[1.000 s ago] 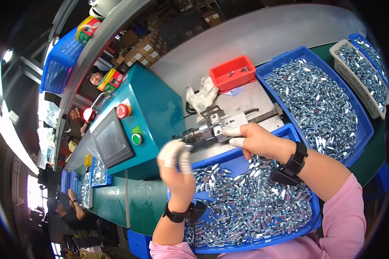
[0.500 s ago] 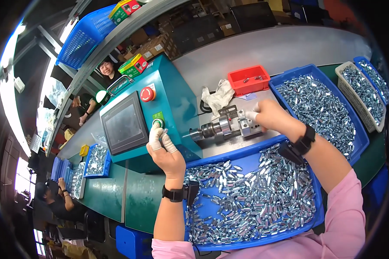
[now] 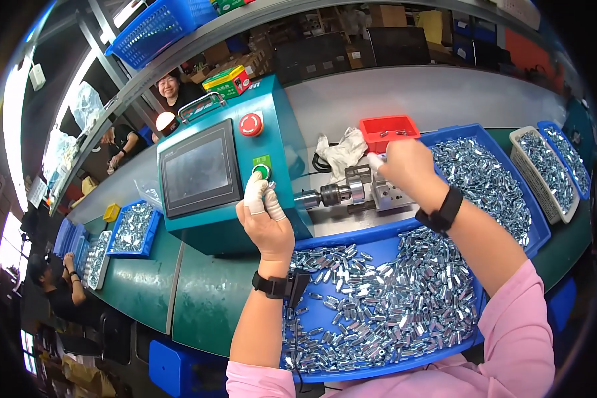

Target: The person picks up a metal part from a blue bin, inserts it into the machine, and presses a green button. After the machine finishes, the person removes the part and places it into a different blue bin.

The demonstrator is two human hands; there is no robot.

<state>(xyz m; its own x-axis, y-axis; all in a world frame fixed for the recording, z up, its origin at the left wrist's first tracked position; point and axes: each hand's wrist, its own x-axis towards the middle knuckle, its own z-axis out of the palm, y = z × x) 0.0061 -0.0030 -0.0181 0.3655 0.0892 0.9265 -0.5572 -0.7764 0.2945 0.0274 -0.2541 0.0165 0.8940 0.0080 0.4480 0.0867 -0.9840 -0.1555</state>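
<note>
Green worktable (image 3: 209,298), grey partition (image 3: 458,99), blue stool (image 3: 167,368), window (image 3: 12,249) (bright)

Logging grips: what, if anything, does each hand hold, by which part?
Left hand: apparently a small metal piece, gripped part hidden. Right hand: cannot tell.

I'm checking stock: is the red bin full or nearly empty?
Nearly empty: only a few small metal parts show inside the red bin, with bare floor around them.
</note>
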